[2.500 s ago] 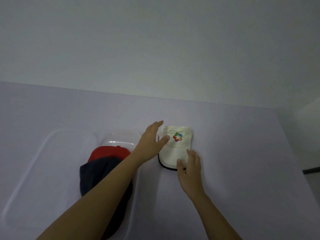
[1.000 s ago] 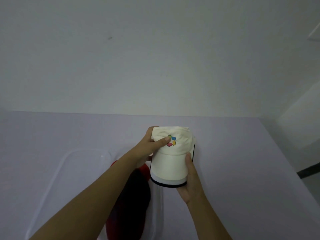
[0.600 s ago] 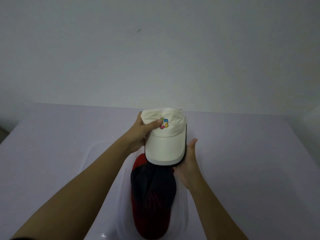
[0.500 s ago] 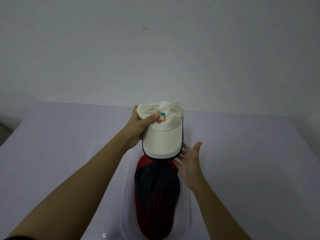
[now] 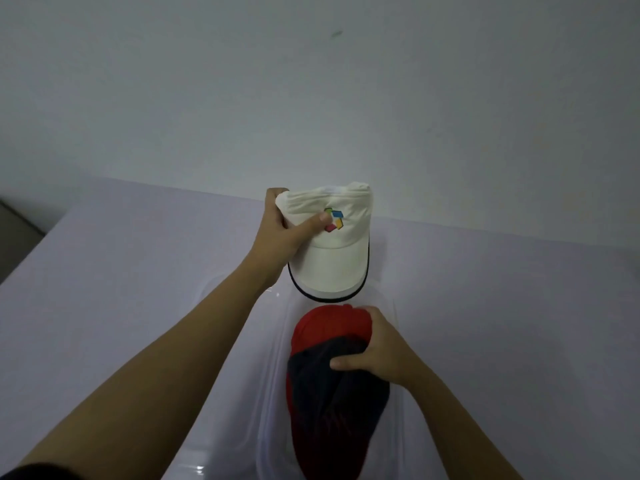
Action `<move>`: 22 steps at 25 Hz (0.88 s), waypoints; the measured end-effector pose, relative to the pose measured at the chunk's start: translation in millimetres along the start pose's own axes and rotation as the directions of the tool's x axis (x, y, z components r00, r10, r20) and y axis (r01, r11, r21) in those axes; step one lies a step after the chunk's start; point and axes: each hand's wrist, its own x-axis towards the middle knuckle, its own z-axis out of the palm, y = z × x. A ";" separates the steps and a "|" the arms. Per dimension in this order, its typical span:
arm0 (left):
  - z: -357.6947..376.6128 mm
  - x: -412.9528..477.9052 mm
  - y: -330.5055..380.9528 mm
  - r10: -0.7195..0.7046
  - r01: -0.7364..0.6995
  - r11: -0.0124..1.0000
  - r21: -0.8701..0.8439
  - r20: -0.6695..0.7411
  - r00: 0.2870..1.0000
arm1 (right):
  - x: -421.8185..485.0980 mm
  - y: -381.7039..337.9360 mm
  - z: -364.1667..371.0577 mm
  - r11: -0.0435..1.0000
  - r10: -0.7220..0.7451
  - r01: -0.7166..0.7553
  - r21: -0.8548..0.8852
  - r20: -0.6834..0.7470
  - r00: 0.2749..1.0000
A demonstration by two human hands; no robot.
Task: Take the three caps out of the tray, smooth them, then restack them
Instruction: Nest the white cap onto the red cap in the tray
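Caps are seen in two places. A white cap is held off the bench by the left hand, which is clamped on the left side of its crumpled crown. The thumb is pressed across the front just beside a multicoloured logo, and the other fingers are hidden behind the fabric. Its dark-edged brim is turned toward the person and is poised over the far end of a clear plastic tray.

Inside that tray a navy cap is laid on a red cap, with the red crown showing beyond it and the red brim below it. The right hand is closed on the navy cap's crown: the thumb is laid across the dark cloth and the fingers are curled over the right side, so that part of both crowns is covered.

The tray's left edge is crossed by the left forearm, and whatever clear plastic lies under it cannot be made out. A pale wall is seen behind the bench, marked by one small dark smudge. A dark sleeve is just visible at the lower left corner.
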 end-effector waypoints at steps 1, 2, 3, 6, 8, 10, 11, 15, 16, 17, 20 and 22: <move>2.2 -0.6 -3.0 0.074 -0.073 0.997 0.033 -0.033 0.997 | -4.8 -2.6 -0.3 1.000 -0.023 0.023 -0.010 -0.001 1.000; 5.0 -1.8 -5.5 0.143 -0.139 0.988 0.069 -0.056 0.988 | -11.0 -4.8 -0.4 0.998 -0.057 0.057 -0.019 0.000 0.998; 7.6 -3.0 -8.1 0.202 -0.195 0.976 0.098 -0.061 0.978 | -17.2 -6.8 0.9 0.996 -0.089 0.089 -0.026 0.004 0.996; 14.7 -4.4 -17.1 0.258 -0.262 0.958 0.120 0.054 0.965 | -33.1 -13.0 5.0 0.990 -0.135 0.135 -0.037 0.005 0.991; 16.7 -10.0 -26.7 0.210 -0.232 0.965 0.125 0.165 0.964 | -42.0 -15.7 7.1 0.984 -0.167 0.167 -0.057 -0.001 0.986; 16.6 -17.9 -41.3 0.141 -0.190 0.969 0.156 0.279 0.950 | -48.4 -15.9 6.6 0.977 -0.197 0.193 -0.090 -0.030 0.980; 15.0 -22.6 -49.3 0.100 -0.162 0.972 0.172 0.323 0.941 | -50.7 -15.7 6.3 0.974 -0.206 0.201 -0.110 -0.044 0.978; 5.3 -34.6 -74.9 -0.074 -0.010 0.979 0.204 0.398 0.914 | -55.4 -14.4 6.9 0.965 -0.230 0.223 -0.135 -0.035 0.973; 3.4 -36.6 -79.4 -0.109 0.024 0.977 0.213 0.398 0.911 | -55.5 -14.3 5.9 0.965 -0.234 0.229 -0.129 -0.020 0.972; 1.9 -38.3 -83.2 -0.138 0.054 0.975 0.217 0.393 0.909 | -54.6 -15.4 2.9 0.964 -0.245 0.240 -0.111 -0.030 0.969; -1.8 -39.1 -87.2 -0.217 0.139 0.966 0.219 0.385 0.897 | -39.3 -6.4 -19.6 0.925 -0.380 0.363 -0.117 -0.354 0.855; -2.2 -38.2 -87.7 -0.252 0.184 0.961 0.205 0.382 0.889 | -20.0 6.1 -40.1 0.900 -0.429 0.338 -0.275 -0.419 0.801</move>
